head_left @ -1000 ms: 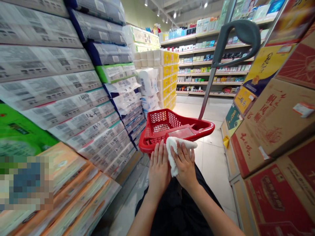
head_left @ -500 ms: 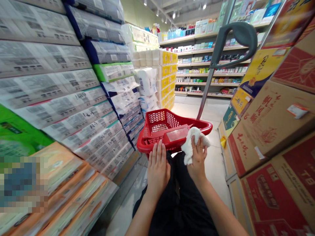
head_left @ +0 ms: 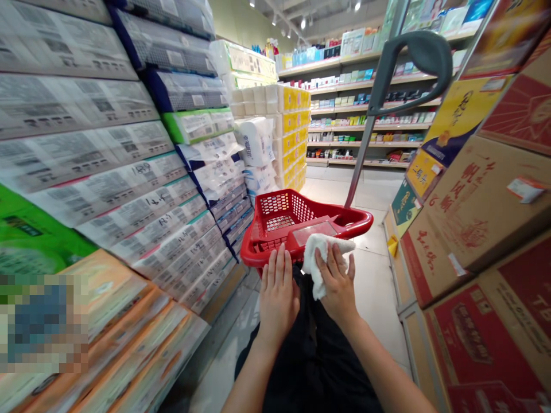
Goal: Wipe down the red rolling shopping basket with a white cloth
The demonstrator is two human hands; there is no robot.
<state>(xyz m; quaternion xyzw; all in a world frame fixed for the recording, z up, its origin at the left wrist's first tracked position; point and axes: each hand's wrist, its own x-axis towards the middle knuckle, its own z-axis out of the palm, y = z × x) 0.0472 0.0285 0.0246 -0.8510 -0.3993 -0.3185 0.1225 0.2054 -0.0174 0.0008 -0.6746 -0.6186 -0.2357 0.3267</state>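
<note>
A red plastic shopping basket [head_left: 253, 252] with perforated walls stands in front of my knees, its inside partly visible. My left hand [head_left: 278, 295] rests its straight fingers flat against the basket's near rim and holds nothing. Under the fingers of my right hand [head_left: 337, 281] is a white fluffy cloth [head_left: 315, 250], pressed to the near right part of the rim. The cloth overlaps the lower edge of a pale rectangular panel [head_left: 314, 229] on the basket. From the basket's right side a metal pole rises to a grey loop handle [head_left: 387, 74].
Tall stacks of wrapped paper packs [head_left: 99, 155] line the left side, with orange packs [head_left: 129, 321] low in front. Cardboard cartons [head_left: 465, 212] are piled close on the right. Stocked shelves [head_left: 344, 143] stand at the back beyond a tiled floor [head_left: 336, 183].
My right hand has slid the cloth left and slightly toward me along the basket's rim, uncovering its right part. The left hand stays at the rim.
</note>
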